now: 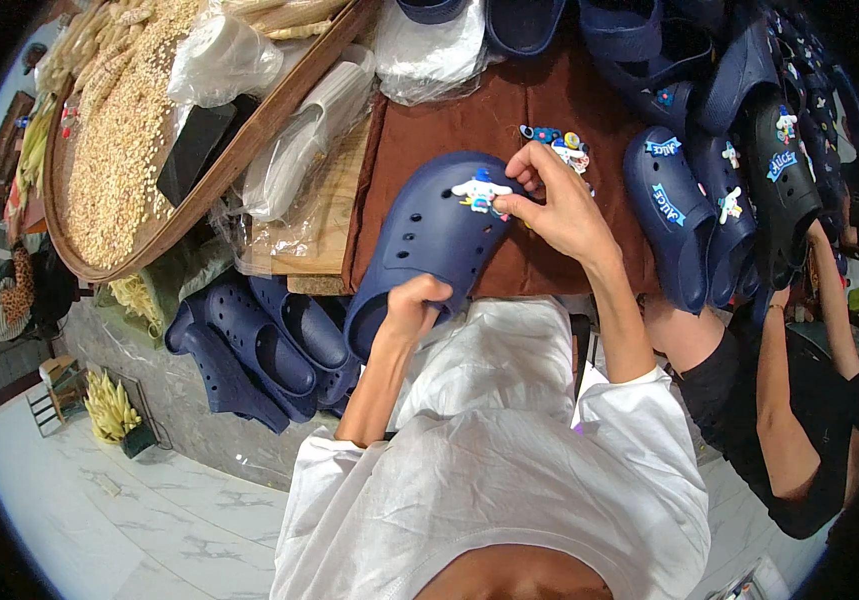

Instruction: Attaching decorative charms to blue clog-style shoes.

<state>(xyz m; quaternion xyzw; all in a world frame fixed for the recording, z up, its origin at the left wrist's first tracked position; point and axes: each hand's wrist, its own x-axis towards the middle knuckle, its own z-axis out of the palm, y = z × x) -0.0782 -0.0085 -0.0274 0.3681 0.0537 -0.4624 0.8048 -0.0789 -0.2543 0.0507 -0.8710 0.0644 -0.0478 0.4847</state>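
Note:
A navy clog [427, 220] with holes in its upper is tilted in front of me, its toe pointing up and to the right. My left hand [417, 303] grips it at the foot opening, thumb outside and the other fingers hidden inside. A white, blue-topped cartoon shoe charm [477, 192] sits on the toe. My right hand [564, 200] is curled at the toe's right side, its thumb on the charm's edge and its index finger bent beside it. Just beyond that hand, a small pile of colourful charms [571, 155] lies on the brown cloth [509, 105].
Decorated navy clogs [667, 215] and a black clog [787, 190] stand at the right, near another person's arm [784, 400]. A basket [139, 262] of corn kernels fills the upper left. Plastic-wrapped white shoes [304, 140] lie beside it. Several navy clogs [259, 340] hang below the table's left edge.

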